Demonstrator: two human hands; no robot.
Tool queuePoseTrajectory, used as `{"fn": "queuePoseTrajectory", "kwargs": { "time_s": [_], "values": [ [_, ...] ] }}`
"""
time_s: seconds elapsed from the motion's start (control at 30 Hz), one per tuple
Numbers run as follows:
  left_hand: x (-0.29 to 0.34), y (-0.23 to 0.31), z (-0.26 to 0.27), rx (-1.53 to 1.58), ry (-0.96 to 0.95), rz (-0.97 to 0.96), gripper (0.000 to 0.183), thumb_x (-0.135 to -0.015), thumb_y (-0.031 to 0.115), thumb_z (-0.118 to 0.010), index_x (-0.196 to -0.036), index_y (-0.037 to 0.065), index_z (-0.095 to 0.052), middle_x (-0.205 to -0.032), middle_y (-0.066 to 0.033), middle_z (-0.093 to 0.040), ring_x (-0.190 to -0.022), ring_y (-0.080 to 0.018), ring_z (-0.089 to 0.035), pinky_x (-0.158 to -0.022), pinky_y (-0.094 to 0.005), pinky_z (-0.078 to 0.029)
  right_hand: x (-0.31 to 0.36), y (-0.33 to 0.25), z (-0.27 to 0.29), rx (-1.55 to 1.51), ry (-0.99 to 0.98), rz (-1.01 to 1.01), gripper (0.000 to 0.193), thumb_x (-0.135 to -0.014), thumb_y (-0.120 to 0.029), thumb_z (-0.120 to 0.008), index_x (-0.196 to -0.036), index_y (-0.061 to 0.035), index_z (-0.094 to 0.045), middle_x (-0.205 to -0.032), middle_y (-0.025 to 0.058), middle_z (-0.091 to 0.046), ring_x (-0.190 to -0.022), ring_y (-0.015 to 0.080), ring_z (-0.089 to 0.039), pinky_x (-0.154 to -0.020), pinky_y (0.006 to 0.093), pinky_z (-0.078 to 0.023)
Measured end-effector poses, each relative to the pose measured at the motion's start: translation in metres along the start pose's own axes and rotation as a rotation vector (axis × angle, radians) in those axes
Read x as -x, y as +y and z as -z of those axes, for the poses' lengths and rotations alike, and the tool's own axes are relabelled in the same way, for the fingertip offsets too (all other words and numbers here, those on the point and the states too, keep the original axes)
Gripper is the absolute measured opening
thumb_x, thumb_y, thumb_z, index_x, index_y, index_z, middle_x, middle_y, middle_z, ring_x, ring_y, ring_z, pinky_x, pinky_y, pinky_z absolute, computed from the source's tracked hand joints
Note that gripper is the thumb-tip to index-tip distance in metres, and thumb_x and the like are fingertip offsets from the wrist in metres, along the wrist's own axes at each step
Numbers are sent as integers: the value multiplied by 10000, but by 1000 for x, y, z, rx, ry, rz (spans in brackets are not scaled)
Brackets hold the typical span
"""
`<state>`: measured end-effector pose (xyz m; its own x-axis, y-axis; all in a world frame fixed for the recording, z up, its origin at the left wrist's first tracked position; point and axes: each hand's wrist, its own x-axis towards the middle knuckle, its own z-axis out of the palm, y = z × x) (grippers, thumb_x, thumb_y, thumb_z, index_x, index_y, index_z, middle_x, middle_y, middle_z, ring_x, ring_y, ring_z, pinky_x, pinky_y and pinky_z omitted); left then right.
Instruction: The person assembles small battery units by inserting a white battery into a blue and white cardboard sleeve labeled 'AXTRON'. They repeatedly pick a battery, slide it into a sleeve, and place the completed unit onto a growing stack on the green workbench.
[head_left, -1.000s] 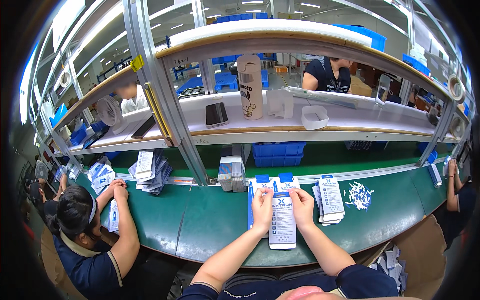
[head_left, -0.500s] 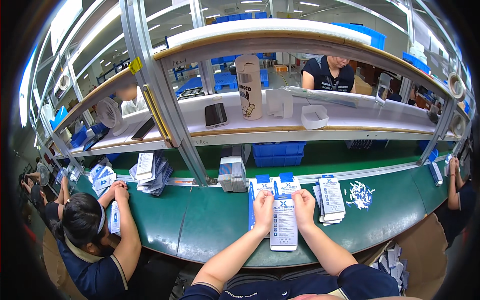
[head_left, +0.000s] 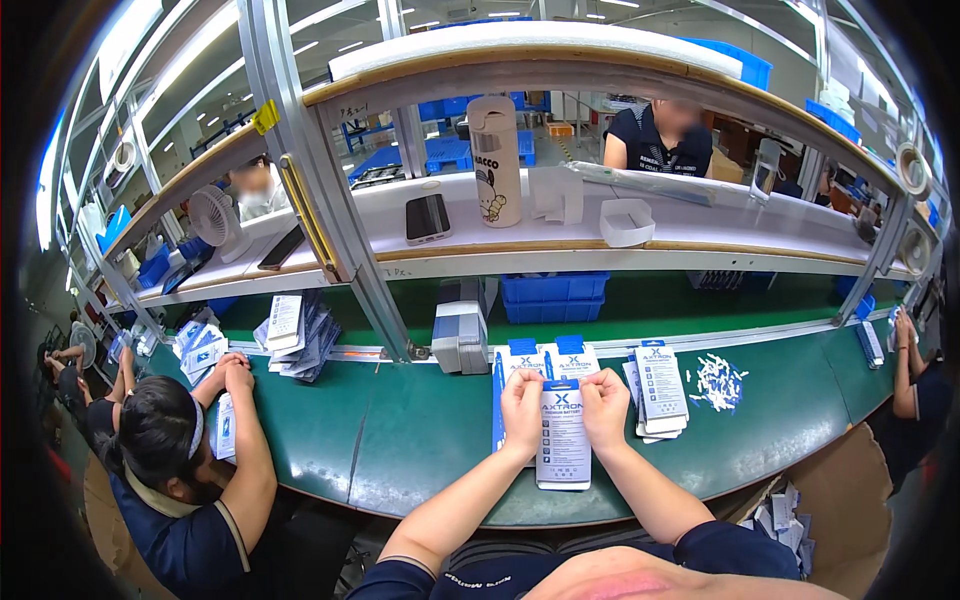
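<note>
My left hand (head_left: 522, 412) and my right hand (head_left: 605, 410) pinch the two upper corners of a flat white and blue battery box (head_left: 564, 448). The box hangs upright above the near edge of the green table, its printed front toward me. Behind my hands lie more such boxes, a blue-edged one (head_left: 523, 350) on the left and another (head_left: 573, 350) beside it, both partly covered. Just right of my right hand is a small stack of the same boxes (head_left: 661, 388).
Small white and blue scraps (head_left: 718, 383) lie in a heap on the green table (head_left: 420, 430). Grey-edged stacked boxes (head_left: 460, 335) and a blue bin (head_left: 554, 296) stand under the shelf. A co-worker (head_left: 180, 470) sits at left. An open carton (head_left: 840, 500) holds boxes at lower right.
The whole view has tilted slightly, so the table and shelf sit a little higher. Both hands keep their hold on the box's upper corners.
</note>
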<state>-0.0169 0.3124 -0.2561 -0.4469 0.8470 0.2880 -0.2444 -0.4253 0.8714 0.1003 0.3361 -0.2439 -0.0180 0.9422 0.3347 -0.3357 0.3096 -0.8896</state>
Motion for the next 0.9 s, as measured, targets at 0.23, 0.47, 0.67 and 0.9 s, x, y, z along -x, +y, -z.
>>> {"fn": "queuePoseTrajectory", "kwargs": {
  "time_s": [0.23, 0.47, 0.67, 0.9],
  "values": [
    [-1, -4, -1, 47, -45, -19, 67, -902, -2, -498, -865, 54, -500, -922, -78, -629, -763, -74, -534, -677, -211, -421, 1, 6, 5, -74, -8, 52, 142, -902, -26, -612, -797, -23, -516, -728, 40, -622, -593, 26, -527, -528, 184, -407],
    [6, 9, -7, 86, -73, -121, 186, -915, 30, -604, -814, 60, -451, -931, -72, -596, -798, -75, -521, -708, -217, -433, -1, -2, 0, -94, -40, 51, 260, -906, -116, -685, -745, -59, -489, -734, 30, -615, -651, 31, -521, -596, 191, -430],
    [8, 4, -7, -54, -92, -158, 287, -888, 41, -668, -785, 76, -403, -851, -21, -535, -780, -61, -501, -690, -209, -430, -3, 1, 7, -42, -105, -46, 304, -889, -115, -707, -702, -85, -468, -731, 28, -615, -644, 26, -506, -588, 187, -418],
    [6, 17, -7, -67, -199, 136, 79, -876, 46, -670, -902, 20, -600, -837, -20, -619, -738, -58, -554, -644, -221, -453, -5, 0, 8, 8, -62, -3, 286, -891, -98, -698, -723, -71, -468, -751, 41, -617, -650, 35, -525, -589, 193, -435]
  ]
}}
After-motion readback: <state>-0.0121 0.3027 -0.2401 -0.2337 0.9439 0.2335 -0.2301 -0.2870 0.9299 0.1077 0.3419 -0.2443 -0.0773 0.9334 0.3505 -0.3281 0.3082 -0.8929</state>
